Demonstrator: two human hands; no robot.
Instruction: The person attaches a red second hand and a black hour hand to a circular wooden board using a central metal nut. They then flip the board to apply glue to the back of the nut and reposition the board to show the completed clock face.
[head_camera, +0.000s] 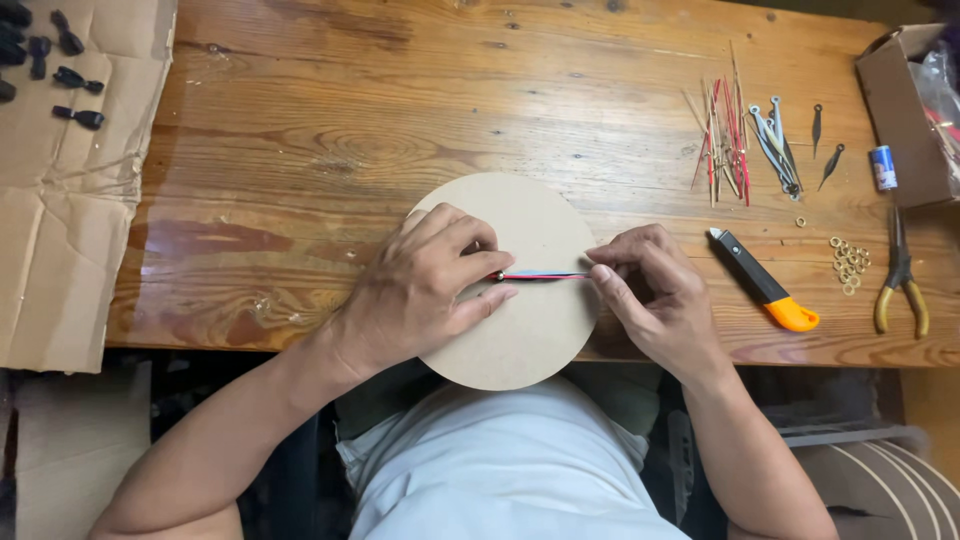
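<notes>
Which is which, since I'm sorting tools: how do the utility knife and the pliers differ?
The utility knife is straight, lies diagonally, and has a black body with an orange end. The pliers lie nearly vertical, with dark jaws and two splayed yellow handles. The knife lies left of the small brass rings, the pliers right. Both rest untouched on the wooden table.

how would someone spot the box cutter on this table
Start at the round board overhanging the near edge of the wooden table, where both hands pinch a thin red and blue strip. Just past the right hand lies the box cutter, angled: a black handle with a bright orange end, unlike the yellow-handled pliers farther right.
</notes>
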